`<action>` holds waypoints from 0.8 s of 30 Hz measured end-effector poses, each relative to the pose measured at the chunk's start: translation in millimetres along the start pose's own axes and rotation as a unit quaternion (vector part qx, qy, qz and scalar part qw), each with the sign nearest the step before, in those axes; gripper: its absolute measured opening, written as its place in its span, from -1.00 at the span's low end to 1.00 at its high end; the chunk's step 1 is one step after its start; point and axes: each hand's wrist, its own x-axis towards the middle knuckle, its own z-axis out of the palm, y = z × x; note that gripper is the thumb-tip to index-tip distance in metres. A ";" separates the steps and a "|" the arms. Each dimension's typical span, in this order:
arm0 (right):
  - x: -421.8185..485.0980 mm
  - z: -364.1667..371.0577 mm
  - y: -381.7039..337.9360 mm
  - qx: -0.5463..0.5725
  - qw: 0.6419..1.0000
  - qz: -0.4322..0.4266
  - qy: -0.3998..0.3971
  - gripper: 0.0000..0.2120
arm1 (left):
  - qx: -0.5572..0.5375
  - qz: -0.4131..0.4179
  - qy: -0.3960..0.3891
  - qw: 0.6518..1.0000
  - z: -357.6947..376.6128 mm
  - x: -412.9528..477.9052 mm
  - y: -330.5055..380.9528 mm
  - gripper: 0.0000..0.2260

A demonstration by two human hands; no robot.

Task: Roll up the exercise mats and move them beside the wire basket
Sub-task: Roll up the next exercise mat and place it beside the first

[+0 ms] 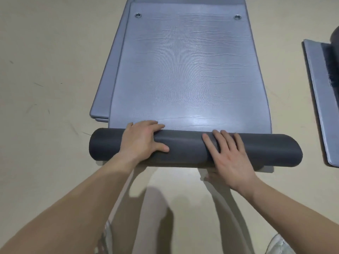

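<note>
One head-worn view looks steeply down, close over the floor (45,88) ahead

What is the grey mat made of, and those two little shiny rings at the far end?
The grey mat looks like soft foam with a smooth, slightly glossy skin: it shows fine wrinkles and light glare, and it curls into a thick roll. Its underside looks darker and matte. The rings look like metal eyelets, since they gleam silver.

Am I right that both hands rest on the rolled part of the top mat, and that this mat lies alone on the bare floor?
Not alone: the head view shows the top mat lying on more flat mats. Both the left hand and right hand do rest on the roll.
</note>
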 end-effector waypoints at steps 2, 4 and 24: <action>12.0 3.4 4.4 -0.008 1.000 0.010 -0.005 0.30 | 0.016 0.002 0.108 0.994 8.9 -1.6 1.6 -0.41; 37.6 -5.4 16.5 0.007 0.999 0.026 -0.021 0.30 | 0.012 0.019 0.253 0.967 25.8 -8.4 6.6 -0.63; 102.3 -19.1 50.4 -0.021 0.995 0.036 -0.091 0.12 | 0.173 0.125 0.047 0.976 4.7 61.8 -6.9 0.03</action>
